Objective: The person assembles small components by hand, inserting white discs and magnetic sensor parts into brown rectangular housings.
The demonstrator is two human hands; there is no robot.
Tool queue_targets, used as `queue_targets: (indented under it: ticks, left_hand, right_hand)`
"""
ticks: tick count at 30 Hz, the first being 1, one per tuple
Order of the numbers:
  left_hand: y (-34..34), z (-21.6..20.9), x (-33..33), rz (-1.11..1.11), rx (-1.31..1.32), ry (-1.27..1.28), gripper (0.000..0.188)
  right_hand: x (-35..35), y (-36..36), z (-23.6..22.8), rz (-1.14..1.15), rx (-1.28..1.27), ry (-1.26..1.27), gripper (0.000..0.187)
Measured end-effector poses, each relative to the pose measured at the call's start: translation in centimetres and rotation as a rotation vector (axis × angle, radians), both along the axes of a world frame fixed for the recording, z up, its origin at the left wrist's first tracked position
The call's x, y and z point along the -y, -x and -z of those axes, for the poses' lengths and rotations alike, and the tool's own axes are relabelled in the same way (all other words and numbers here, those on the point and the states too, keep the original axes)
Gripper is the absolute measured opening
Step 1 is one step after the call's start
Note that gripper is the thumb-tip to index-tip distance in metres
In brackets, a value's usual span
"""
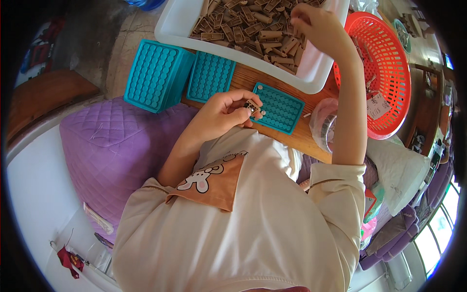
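Note:
My left hand [221,114] is closed around a small brown plastic part with dark and metallic bits [251,106], pinched between thumb and fingers. A small pale round piece [263,113] shows by its fingertips. Beside that hand lies a teal tray with rows of round hollows [282,108], a small disc [260,87] on its far left corner. My right hand [321,30] reaches over a white plastic tub [316,85] heaped with brown plastic housings [270,35]. Its fingers are bent together just above the housings; whatever they pinch is too small to make out.
A stack of teal trays [158,75] stands at the left, with another teal tray [211,77] beside it on the wooden table [311,141]. At the right are a red slotted basket [391,63] and a clear plastic container [323,121]. A purple quilted cushion [109,146] lies left of me.

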State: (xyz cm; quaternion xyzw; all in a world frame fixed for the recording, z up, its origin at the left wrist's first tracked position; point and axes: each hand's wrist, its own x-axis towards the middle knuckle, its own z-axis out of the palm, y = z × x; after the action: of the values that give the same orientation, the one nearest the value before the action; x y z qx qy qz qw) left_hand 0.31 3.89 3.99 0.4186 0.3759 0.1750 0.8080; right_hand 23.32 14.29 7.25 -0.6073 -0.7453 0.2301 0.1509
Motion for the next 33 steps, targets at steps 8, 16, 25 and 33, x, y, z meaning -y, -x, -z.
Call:
queue_targets:
  ticks: [8,16,25,33]
  left_hand:
    - [-0.7,0.1,0.1,0.031,0.005,-0.017,0.019]
    - [-0.8,0.5,0.3,0.005,0.005,0.014,0.019]
    - [-0.6,0.9,0.0,-0.008,-0.006,0.013,0.018]
    - [-0.2,0.9,0.0,-0.035,-0.001,0.032,0.018]
  right_hand:
    - [-6.0,-0.9,4.6,-0.441,-0.168,-0.235,0.027]
    - [-8.0,4.6,6.0,-0.351,0.362,0.008,0.036]
    - [-9.3,8.0,8.2,-0.298,0.158,-0.136,0.021]
    - [-9.1,10.8,10.6,-0.311,0.289,-0.29,0.02]
